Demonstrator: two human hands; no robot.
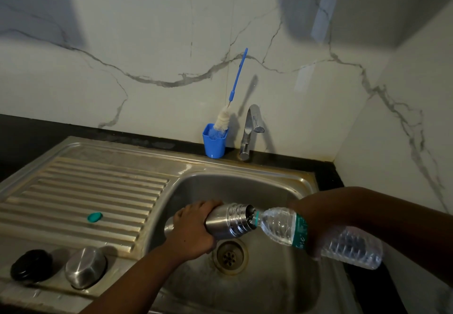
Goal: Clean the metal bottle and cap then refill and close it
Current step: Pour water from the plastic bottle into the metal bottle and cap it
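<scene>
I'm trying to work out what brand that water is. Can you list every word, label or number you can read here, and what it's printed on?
"we": the end of a white script word on the green label of the plastic bottle; the rest is cut off.
Small print on that label: too blurred to read.
Metal bottle, caps, blue cup: no text visible.

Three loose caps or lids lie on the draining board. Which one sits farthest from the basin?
The black lid, at the board's near left corner. The steel cap lies beside it, closer to the basin, and the small teal cap rests on the ridges, closer too.
</scene>
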